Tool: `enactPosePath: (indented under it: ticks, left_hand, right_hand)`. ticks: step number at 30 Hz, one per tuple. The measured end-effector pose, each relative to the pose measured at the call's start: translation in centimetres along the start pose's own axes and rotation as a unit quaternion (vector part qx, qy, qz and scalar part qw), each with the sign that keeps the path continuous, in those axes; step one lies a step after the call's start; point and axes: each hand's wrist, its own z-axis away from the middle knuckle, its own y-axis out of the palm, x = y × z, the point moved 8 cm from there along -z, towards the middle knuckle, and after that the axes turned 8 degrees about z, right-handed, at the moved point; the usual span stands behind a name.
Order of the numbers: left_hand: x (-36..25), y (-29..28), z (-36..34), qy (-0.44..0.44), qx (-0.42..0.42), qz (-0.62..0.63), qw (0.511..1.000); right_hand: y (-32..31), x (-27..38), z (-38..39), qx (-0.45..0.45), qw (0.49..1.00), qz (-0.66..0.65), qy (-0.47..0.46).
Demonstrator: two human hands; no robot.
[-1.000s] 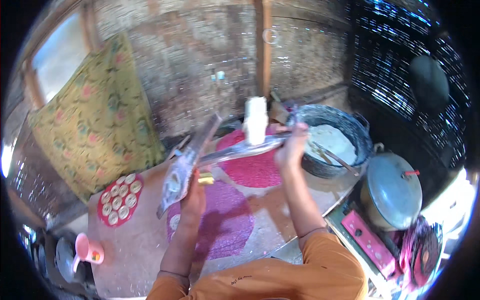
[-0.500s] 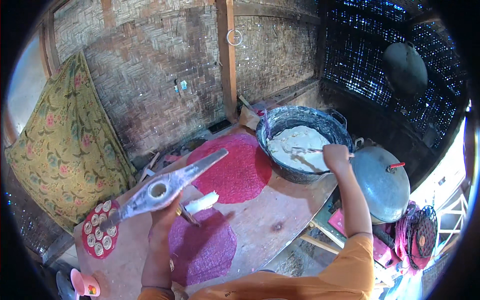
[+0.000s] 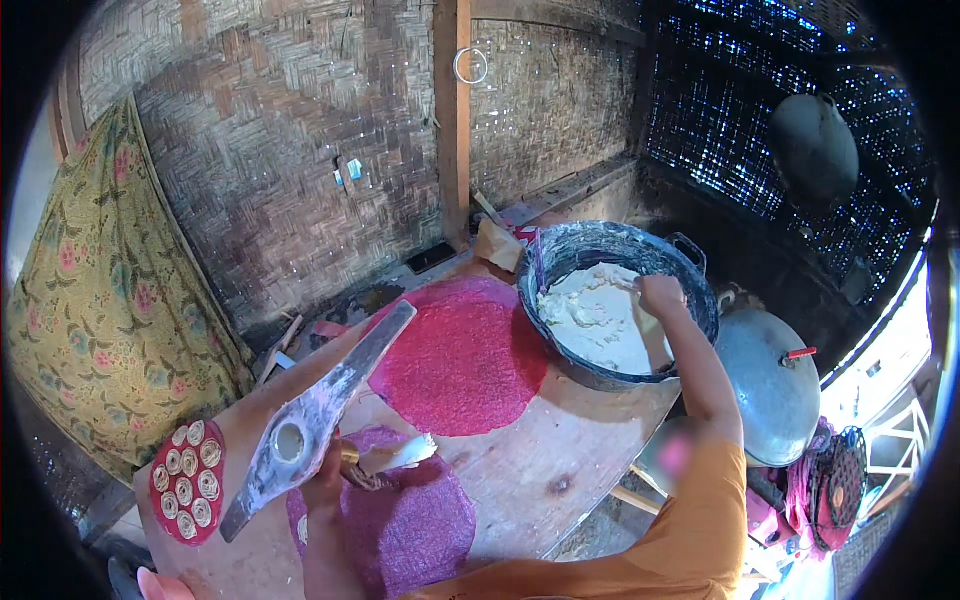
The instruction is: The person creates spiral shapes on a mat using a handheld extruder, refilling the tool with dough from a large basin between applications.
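The press [image 3: 315,412], greyish with a round central hole, slants at lower left; a white-coated rod [image 3: 398,455] juts rightward beside it. Lumpy white dough [image 3: 598,322] lies in the dark tub [image 3: 610,242], right of centre.

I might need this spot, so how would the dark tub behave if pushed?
The tub would probably feel heavy, given the broad mass of white dough in it. Being wide and low, it seems unlikely to tip. It may be slippery inside, where white smears show.

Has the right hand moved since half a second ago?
Yes: judged against the dark basin, the right hand has moved inward from the right rim, toward the white mixture.
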Motion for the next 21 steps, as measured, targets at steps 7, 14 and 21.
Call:
enactPosePath:
  ticks: [7,14,21]
  left_hand:
    - [-0.6,1.0,0.5,-0.035,0.038,-0.108,0.993]
    - [-10.2,2.0,-3.9,0.213,0.116,-0.268,0.932]
    - [-7.0,4.0,-6.9,0.219,0.278,-0.258,0.899]
  right_hand:
    - [-2.1,3.3,2.4,0.008,0.998,-0.058,-0.038]
    - [-14.5,0.2,9.5,0.019,0.995,-0.093,-0.032]
    - [-30.9,5.9,19.3,0.020,0.882,-0.343,-0.321]
